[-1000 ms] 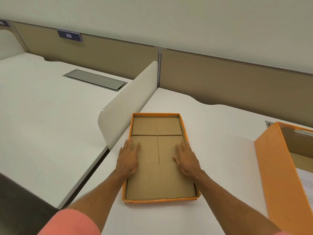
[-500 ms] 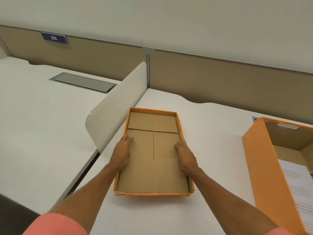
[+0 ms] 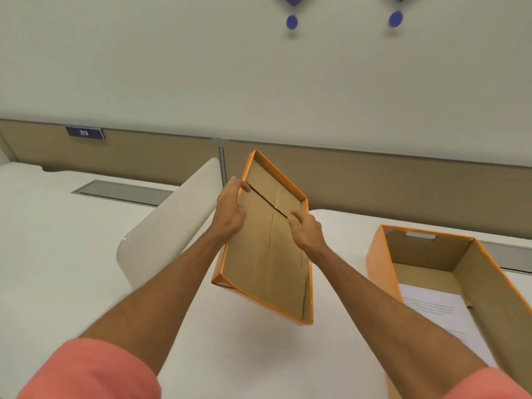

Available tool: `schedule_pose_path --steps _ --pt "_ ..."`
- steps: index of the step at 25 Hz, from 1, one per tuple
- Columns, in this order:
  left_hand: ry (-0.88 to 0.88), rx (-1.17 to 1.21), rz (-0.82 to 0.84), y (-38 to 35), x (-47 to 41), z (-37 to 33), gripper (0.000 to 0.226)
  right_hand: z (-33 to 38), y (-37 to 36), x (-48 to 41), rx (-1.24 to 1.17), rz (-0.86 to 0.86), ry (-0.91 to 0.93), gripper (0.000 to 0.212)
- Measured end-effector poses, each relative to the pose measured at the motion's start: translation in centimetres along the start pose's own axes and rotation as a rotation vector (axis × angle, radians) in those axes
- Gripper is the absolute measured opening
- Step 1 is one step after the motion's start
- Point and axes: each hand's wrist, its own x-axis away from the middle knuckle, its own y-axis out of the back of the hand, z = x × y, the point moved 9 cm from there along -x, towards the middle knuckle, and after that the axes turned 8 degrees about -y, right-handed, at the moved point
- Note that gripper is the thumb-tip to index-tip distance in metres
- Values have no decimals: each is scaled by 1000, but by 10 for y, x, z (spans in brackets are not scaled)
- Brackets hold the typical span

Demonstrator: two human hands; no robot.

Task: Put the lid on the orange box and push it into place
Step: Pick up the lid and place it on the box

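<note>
While the lid [image 3: 267,249] is tilted up off the desk [image 3: 244,341], hollow side toward the camera, the left hand [image 3: 230,211] and right hand [image 3: 306,230] clamp its long edges; the right grip is blurred; next, I judge, it must be turned over above the box [image 3: 449,269] on the right.

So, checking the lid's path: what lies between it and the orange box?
Head view: only bare white desk lies between lid and orange box.
</note>
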Motion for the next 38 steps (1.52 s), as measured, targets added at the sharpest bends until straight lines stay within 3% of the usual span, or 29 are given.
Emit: schedule_pose_path --steps 3,8,10,13,15,17,21,25,30,33,36,38 --pt "-11 65 -8 -26 -13 -54 46 46 34 -2 -265 87 1 35" --pt "-45 232 -18 -73 -13 -134 49 50 89 -6 -579 230 -124 51" --pt "-19 326 -6 -93 -7 -158 64 41 120 -9 -665 212 -139 51" --pt "-63 457 101 -125 3 -203 84 19 168 -8 -797 125 -143 35" --pt "-93 608 211 -148 13 -225 84 6 201 -7 -853 63 -122 24" --pt "-16 744 206 -161 20 -227 72 -6 230 -3 -890 21 -118 27" --pt "176 468 154 -182 40 -182 51 -36 280 10 -986 -32 -155 32" --pt "299 353 221 -208 73 -145 62 -71 309 21 -1092 -13 -209 33" --pt "513 352 204 -228 86 -124 79 -120 331 32 -1129 -23 -286 36" --pt "535 333 192 -238 86 -118 55 -146 347 44 -1119 -84 -299 29" --pt "417 247 225 -250 86 -131 39 -174 367 55 -858 -210 -293 21" --pt "314 169 254 -259 87 -144 34 -190 376 61 -605 -224 -298 33"
